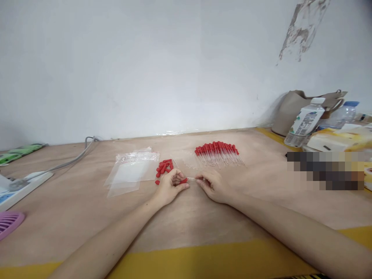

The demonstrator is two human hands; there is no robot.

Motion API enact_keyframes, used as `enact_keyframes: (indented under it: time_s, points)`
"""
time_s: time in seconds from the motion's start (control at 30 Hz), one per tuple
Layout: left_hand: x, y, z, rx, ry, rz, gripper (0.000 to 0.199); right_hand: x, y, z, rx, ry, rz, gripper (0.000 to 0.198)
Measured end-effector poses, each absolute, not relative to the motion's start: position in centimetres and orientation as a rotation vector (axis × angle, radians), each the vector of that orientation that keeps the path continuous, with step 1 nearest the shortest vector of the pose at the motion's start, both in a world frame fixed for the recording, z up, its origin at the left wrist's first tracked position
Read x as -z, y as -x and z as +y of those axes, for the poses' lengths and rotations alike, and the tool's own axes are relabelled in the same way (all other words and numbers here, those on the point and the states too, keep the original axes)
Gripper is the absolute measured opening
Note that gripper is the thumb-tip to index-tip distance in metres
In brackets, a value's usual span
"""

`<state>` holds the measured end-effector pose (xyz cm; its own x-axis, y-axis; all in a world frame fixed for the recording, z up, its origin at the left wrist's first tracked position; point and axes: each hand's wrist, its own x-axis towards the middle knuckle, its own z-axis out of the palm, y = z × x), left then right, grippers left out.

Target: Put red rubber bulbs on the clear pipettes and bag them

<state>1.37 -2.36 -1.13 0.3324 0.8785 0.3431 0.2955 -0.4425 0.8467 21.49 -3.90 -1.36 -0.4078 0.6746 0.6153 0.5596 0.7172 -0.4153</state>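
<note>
While left hand [173, 188] pinches small red rubber-like bulb [183, 181], right hand [214, 186] pinches thin clear plastic-like tube [191, 178], between both hands. Bulb probably soft, tube light, slippery, bendable: better hold near bulb. Whether joined, cannot tell; right hand hides far end. Pale loose tubes [189, 159] behind: hard to count.

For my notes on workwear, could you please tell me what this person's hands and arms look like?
The left hand and right hand are bare, with no gloves or watch visible. The left forearm and right forearm are also uncovered, with no sleeves in view.
</note>
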Motion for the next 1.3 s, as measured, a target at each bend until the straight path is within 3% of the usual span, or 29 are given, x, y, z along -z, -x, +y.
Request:
enact_keyframes:
  time_s: [0.53, 0.83, 1.1, 1.3]
  points:
    - [0.0, -1.0, -3.1, -0.897, -2.291, 1.007, 0.016, 1.3, -22.4, -3.0, -0.490, 0.860, -2.203, 0.021]
    - [-0.1, -1.4, -3.7, -0.849, -2.506, 1.115, 0.019, 1.1, -22.4, -3.7, 0.021, 0.971, -2.348, 0.025]
    - [-0.1, -1.2, -2.9, -1.041, -2.442, 1.131, 0.019, 1.3, -23.0, -2.8, -0.045, 0.895, -2.252, 0.016]
    - [0.3, -1.1, -2.7, -1.036, -2.341, 1.132, 0.019, 1.7, -22.8, -2.8, -0.022, 0.847, -2.223, 0.020]
